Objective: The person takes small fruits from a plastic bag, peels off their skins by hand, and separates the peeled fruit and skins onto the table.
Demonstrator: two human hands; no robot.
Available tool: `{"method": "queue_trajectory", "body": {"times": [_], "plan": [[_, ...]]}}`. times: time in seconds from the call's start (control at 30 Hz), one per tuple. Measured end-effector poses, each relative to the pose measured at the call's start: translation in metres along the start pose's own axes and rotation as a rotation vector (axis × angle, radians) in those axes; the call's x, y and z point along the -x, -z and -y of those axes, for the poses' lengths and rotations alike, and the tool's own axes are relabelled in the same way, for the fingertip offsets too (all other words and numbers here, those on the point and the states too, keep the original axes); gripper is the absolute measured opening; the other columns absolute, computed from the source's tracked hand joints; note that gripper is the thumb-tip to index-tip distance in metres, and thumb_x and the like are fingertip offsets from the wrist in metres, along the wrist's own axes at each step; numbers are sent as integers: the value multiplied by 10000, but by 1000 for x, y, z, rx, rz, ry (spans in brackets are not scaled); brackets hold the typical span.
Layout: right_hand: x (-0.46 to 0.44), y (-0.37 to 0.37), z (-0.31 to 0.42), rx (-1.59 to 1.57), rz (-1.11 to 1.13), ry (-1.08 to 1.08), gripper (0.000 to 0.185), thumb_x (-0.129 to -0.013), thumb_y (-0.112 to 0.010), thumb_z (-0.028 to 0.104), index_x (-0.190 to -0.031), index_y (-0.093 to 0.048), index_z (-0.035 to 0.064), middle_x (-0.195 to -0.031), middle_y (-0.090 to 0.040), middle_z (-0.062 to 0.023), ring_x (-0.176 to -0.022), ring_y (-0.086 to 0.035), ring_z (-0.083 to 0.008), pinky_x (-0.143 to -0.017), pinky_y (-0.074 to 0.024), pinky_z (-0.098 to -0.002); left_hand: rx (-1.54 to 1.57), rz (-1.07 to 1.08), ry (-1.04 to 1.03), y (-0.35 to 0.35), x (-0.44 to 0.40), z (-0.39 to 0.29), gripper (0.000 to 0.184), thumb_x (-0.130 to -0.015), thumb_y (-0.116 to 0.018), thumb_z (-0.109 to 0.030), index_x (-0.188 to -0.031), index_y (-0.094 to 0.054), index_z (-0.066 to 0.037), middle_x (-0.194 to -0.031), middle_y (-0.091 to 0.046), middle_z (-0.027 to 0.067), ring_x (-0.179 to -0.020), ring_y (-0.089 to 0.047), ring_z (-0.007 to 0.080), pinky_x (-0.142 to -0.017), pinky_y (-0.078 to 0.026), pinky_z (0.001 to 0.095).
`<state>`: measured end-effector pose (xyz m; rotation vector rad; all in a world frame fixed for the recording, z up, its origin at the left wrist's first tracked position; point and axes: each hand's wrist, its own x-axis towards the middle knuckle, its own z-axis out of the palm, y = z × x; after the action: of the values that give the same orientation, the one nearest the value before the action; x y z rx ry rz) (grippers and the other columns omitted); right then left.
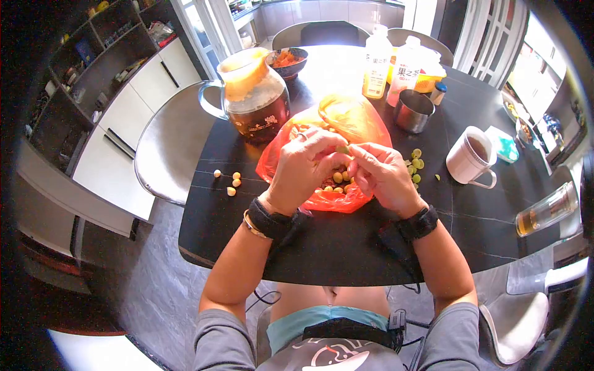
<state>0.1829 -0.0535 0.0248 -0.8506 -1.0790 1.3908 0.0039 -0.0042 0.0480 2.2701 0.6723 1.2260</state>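
My left hand (294,166) and my right hand (387,178) meet above an open red plastic bag (278,156). Pinched between the fingertips of both is a small greenish piece (343,150), partly hidden; it looks like one of the round fruits or seeds. Inside the bag, below my hands, lie several small round yellow-brown fruits or seeds (338,177). Green skins or halves (417,163) lie in a little heap beside my right hand. To the left of the bag, several pale peeled-looking balls (236,179) rest on the black table (322,253).
A glass jug (257,105) of dark liquid stands behind left, near a bowl of orange food (288,60). Bottles (375,65), a metal cup (414,111), a white mug (468,157) and a glass tumbler (544,210) stand to the right. Chairs (170,142) surround the table.
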Motion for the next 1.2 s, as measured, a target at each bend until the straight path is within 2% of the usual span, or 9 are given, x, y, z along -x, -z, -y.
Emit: {"method": "queue_trajectory", "body": {"times": [0.03,0.1,0.3,0.6,0.73,0.9,1.13,1.2], "plan": [[0,1,0,16,20,-18,246,-936,-557,238,-1001,-610,7,-709,-603,-16,-484,-500,-40,-426,-381,-171,0,0,0,0,0,3,226,-789,-666,-89,-1009,-646,-43,-895,-649,111,-834,-633,254,-757,-502,331],[-1,0,0,30,20,-23,246,-937,-557,238,-994,-613,6,-687,-592,-9,-473,-487,-37,-415,-364,-173,-29,14,-170,-3,-2,12,224,-765,-693,-95,-979,-656,-41,-900,-653,103,-828,-636,248,-747,-508,325],[2,3,1,84,73,-72,256,-935,-560,239,-1004,-616,-2,-613,-533,29,-444,-434,-22,-390,-324,-171,-114,60,-220,0,-1,12,229,-761,-702,-118,-974,-656,-47,-853,-641,101,-788,-635,253,-720,-508,326],[4,-5,-3,80,6,-23,217,-922,-560,198,-969,-622,-4,-582,-520,28,-423,-420,-23,-367,-306,-172,-195,32,-242,-3,2,12,179,-761,-690,-111,-929,-657,-57,-781,-623,87,-708,-613,250,-656,-483,330],[6,-7,-2,171,-40,-12,175,-908,-543,146,-929,-621,-10,-579,-540,4,-408,-437,-37,-351,-314,-187,-159,33,-240,-4,3,8,163,-764,-684,-107,-915,-646,-59,-767,-602,87,-709,-609,248,-655,-483,328],[7,-12,1,222,-51,-14,162,-893,-534,114,-925,-618,-21,-586,-555,-13,-408,-456,-53,-352,-328,-197,-243,139,-221,-3,6,2,122,-777,-653,-58,-877,-592,-23,-779,-537,107,-727,-596,263,-662,-500,326],[6,-13,-4,217,-78,4,140,-873,-523,73,-904,-614,-28,-587,-558,-26,-409,-471,-64,-353,-346,-207,-157,193,-157,-9,9,8,155,-758,-583,7,-912,-568,-6,-817,-522,141,-763,-600,296,-673,-510,348],[7,-16,-1,241,-82,17,139,-873,-524,72,-899,-615,-30,-589,-559,-27,-409,-473,-65,-354,-351,-208,-278,176,-206,-9,10,5,167,-742,-565,15,-908,-559,3,-825,-519,149,-770,-600,305,-675,-509,356]]}}
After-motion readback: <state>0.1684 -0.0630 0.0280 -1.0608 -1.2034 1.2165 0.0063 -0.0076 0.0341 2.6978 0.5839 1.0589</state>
